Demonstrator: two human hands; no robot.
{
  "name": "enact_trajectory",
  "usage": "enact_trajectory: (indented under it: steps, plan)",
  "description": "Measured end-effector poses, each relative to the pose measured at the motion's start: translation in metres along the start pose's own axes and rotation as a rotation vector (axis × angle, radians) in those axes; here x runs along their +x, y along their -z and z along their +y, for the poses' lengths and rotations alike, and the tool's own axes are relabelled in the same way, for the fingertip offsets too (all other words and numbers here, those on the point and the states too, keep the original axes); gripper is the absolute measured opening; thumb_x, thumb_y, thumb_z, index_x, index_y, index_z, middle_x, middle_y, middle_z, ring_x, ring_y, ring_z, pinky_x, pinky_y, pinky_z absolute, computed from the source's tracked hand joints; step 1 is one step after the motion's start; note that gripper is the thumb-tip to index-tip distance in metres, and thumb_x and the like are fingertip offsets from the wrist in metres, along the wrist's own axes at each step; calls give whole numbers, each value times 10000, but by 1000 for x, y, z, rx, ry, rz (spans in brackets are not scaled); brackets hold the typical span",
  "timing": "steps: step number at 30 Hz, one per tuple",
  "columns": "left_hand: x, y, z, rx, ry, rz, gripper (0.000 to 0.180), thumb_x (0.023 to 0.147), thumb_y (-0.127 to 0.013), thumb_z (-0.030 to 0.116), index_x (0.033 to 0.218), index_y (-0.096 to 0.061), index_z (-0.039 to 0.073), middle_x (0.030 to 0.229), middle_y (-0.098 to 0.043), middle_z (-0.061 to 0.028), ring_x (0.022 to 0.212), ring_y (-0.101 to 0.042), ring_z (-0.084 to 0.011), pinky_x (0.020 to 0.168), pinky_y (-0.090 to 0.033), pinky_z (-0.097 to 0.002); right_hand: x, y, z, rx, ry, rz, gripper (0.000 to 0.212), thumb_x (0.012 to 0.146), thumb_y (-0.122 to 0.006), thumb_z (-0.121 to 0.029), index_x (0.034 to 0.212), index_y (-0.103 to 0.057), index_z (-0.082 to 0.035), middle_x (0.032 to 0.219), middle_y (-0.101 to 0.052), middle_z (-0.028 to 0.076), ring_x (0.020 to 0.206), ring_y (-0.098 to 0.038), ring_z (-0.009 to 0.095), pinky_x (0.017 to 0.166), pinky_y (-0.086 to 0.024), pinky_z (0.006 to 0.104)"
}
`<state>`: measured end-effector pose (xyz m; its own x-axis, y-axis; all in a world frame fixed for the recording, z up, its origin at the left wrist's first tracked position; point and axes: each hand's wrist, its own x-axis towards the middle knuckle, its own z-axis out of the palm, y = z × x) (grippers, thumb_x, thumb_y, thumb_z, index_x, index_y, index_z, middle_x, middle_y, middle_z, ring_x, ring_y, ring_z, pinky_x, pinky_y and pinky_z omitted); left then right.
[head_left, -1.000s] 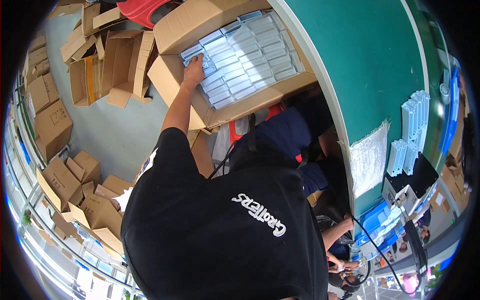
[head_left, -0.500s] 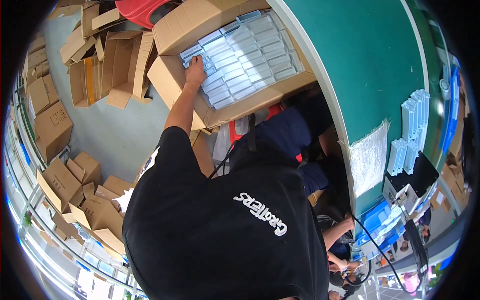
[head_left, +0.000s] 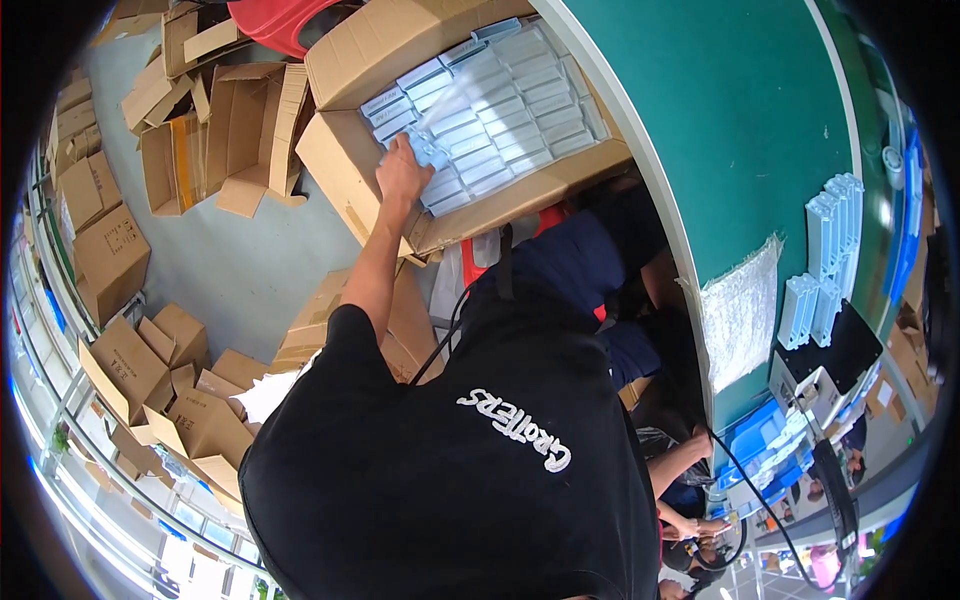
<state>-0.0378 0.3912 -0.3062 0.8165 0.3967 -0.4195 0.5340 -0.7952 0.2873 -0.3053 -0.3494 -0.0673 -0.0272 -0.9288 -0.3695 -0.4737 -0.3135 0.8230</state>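
Observation:
My left hand [head_left: 403, 172] reaches into an open cardboard carton [head_left: 350, 175]. Its fingers are closed on a light-blue plastic piece [head_left: 430, 150] at the near left side of the packed rows. Several rows of similar narrow, pale-blue pieces [head_left: 500, 125] fill the carton, laid close together under what looks like clear, shiny film. At the lower right, what seems to be my right hand [head_left: 700, 443] is at the edge of the green table [head_left: 735, 120]. Its fingers are hidden, so its grip does not show.
On the table lie light-blue ribbed pieces [head_left: 832, 235] and a white wrapped sheet [head_left: 742, 315]. A black cable [head_left: 765, 500] hangs at the right. Opened cartons [head_left: 245, 130] lie on the left floor, near a red stool [head_left: 280, 20]. A co-worker's hands [head_left: 690, 527] show at lower right.
My left hand has moved down and slightly right within the carton, from the left corner rows toward the near rows, with a light-blue piece at its fingertips. My torso has shifted slightly.

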Motion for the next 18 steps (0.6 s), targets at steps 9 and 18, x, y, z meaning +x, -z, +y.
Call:
enact_trajectory:
  steps: [9, 18]
  plan:
    - [-27, 15, -20, -299, 49, -43, 648, 721, -862, 287, 1245, -609, 1, 1040, -738, -165, 981, -726, -321, 838, -580, -412, 0, 2, -1, 23, 1, 6, 577, 960, -525, -365, 1454, -583, -71, 1542, -517, 176, 1409, -526, 304, 1152, -447, 410]
    - [-8, 112, 7, -1282, 70, -246, 526, 913, -726, 177, 1348, -541, -51, 1165, -703, -111, 986, -698, -163, 856, -559, -302, 89, -61, 14, 2332, -427, -27, 425, 1038, -435, -267, 1336, -620, -28, 1436, -593, 132, 1368, -502, 349, 1100, -426, 598]
